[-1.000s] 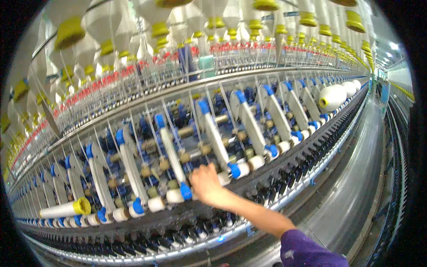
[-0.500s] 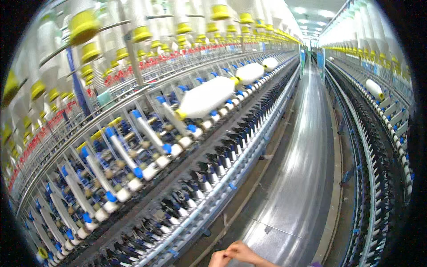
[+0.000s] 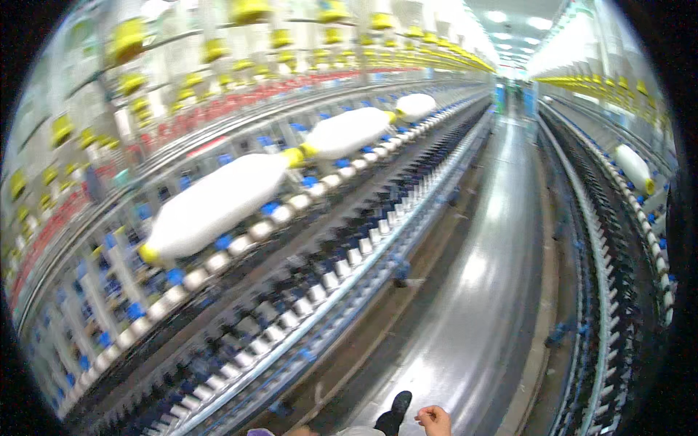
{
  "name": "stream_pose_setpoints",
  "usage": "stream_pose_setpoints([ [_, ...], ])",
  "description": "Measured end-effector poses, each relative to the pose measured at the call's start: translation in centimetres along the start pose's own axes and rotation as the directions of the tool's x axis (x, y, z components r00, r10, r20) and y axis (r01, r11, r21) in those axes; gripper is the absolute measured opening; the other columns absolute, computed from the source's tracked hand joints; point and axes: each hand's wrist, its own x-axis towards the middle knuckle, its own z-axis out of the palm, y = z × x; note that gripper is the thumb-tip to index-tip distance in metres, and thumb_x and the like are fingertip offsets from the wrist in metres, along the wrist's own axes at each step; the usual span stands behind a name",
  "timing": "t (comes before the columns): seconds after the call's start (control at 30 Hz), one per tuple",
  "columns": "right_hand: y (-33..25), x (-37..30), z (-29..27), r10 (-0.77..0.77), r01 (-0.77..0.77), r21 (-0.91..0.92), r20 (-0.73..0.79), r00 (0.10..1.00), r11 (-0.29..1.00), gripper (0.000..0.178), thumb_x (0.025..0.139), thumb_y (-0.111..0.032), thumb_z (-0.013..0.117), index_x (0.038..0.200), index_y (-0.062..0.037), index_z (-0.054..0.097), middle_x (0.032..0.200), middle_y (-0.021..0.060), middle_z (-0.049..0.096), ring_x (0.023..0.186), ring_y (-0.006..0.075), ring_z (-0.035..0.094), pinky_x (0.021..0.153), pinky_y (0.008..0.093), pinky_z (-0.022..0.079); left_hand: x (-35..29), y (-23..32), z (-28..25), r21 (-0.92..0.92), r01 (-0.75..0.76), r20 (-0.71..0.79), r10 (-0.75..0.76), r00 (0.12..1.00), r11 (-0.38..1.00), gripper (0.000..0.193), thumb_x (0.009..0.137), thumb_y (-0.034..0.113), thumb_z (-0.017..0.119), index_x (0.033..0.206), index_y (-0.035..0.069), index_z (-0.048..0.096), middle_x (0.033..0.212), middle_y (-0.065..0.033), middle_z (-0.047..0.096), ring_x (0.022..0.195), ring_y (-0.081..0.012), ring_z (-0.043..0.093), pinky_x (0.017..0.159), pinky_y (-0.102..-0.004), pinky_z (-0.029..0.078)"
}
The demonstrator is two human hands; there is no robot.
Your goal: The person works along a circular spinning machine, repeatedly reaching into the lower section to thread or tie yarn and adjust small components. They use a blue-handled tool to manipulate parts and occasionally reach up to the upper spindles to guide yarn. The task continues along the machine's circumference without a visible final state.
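Observation:
At the lower edge, my right hand hangs over the walkway with its fingers curled together. Anything in it is too small or hidden to make out. Only a sliver of my left hand shows at the bottom, its fingers cut off by the picture's edge. Neither hand touches the machines. Nearest on the left runs a spinning frame with a row of small white bobbins. Large white roving bobbins with yellow ends lie end to end on top of its white rollers.
A shiny metal walkway runs ahead between two machines. Along the left one goes a pale blue rail. On the right frame rests another white roving bobbin. More bobbins with yellow ends hang overhead. A dark shoe is below me.
My hands, together before, are now apart: the right over the walkway, the left at the bottom edge. The view has moved forward along the aisle, so the white roving bobbins appear nearer.

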Motion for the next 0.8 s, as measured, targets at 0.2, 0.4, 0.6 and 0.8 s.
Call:
stream_pose_setpoints([
  [0.2, 15.1, 15.5, -8.7, 0.559, -0.607, -0.345, -0.237, 0.795, 0.716, 0.023, 0.081, -0.026, 0.063, 0.091, -0.0056, 0.069, 0.089, 0.0102, 0.067, 0.090, 0.0214, 0.062, 0.078, 0.0347, 0.048, 12.2, 10.7, -5.6, 0.120, 0.201, -0.074, -0.193, 0.978, 0.972, 0.035, 0.082, 0.040, 0.059, 0.093, 0.007, 0.065, 0.077, -0.0115, 0.065, 0.066, -0.0256, 0.062, 0.059, -0.0381, 0.049],
  [0.4, 25.8, 17.1, -24.2, 0.816, -0.915, -0.183, -0.414, 0.402, 0.358, 0.023, 0.080, -0.024, 0.060, 0.089, -0.0042, 0.068, 0.089, 0.0133, 0.066, 0.088, 0.0255, 0.061, 0.077, 0.0378, 0.048, 18.6, 37.5, -13.8, 0.478, -0.203, -0.241, 0.350, 0.905, 0.855, 0.050, 0.074, 0.040, 0.066, 0.112, 0.008, 0.059, 0.097, -0.0170, 0.066, 0.093, -0.0318, 0.063, 0.081, -0.0389, 0.048],
  [0.6, 28.3, 24.9, -32.9, 0.898, -0.974, -0.014, -0.385, 0.215, 0.227, 0.023, 0.079, -0.022, 0.058, 0.087, -0.0028, 0.067, 0.089, 0.0164, 0.065, 0.087, 0.0296, 0.061, 0.076, 0.0408, 0.048, 24.8, 67.1, -16.6, -0.076, -0.530, -0.235, 0.502, 0.833, 0.844, 0.053, 0.068, 0.026, 0.073, 0.114, 0.004, 0.056, 0.095, -0.0125, 0.067, 0.092, -0.0261, 0.064, 0.082, -0.0344, 0.048],
  [0.8, 25.4, 53.3, -43.9, 0.765, -0.848, -0.290, -0.369, 0.527, 0.444, 0.023, 0.078, -0.021, 0.055, 0.086, -0.0015, 0.065, 0.089, 0.0195, 0.064, 0.085, 0.0337, 0.061, 0.075, 0.0438, 0.048, 24.9, 85.1, -18.2, 0.296, -0.434, -0.015, 0.458, 0.889, 0.851, 0.043, 0.071, 0.020, 0.069, 0.109, 0.002, 0.057, 0.086, -0.0113, 0.066, 0.081, -0.0260, 0.063, 0.075, -0.0365, 0.050],
])
